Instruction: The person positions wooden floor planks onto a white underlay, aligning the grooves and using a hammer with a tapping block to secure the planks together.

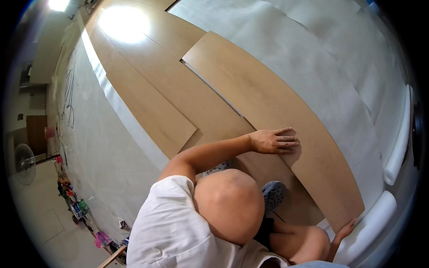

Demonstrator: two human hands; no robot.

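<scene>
A long wood-look floor plank (268,94) lies beside the laid floorboards (165,89), its far part showing a narrow gap along the left edge. My left hand (275,141) rests on top of it with the fingers stretched out, near that seam. At the plank's near end, my right hand (345,229) grips the short edge close to the corner; part of its fingers is hidden. My bent knee (230,205) and a patterned grey shoe (273,195) are beside the plank, over the laid boards.
White underlay (330,71) covers the floor right of the plank. Two white rolls (368,228) lie along the right side. A pale strip (129,120) borders the boards at left. Farther left are loose cables (69,98), a fan (24,164) and scattered items (80,209).
</scene>
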